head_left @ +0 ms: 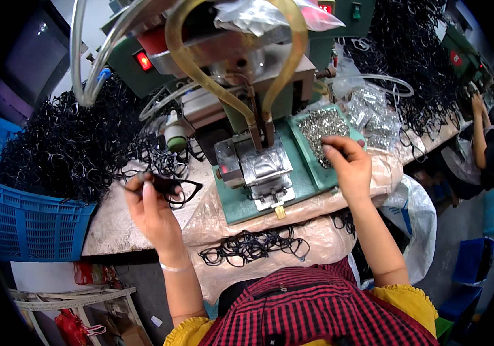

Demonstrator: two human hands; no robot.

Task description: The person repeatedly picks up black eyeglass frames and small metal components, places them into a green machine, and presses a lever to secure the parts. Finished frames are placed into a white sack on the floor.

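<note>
Your left hand (152, 210) holds a black glasses frame (176, 189) by one end, fingers pinched on it, just above the table (114, 228). Your right hand (348, 164) is in the green tray (316, 173) of tiny silver parts (319, 130), fingertips pinching at them; I cannot tell if it has one. Between your hands sits the little metal press (258, 167). More black frames (253, 247) lie near your lap, and a big pile fills the blue basket (28, 222)
</note>
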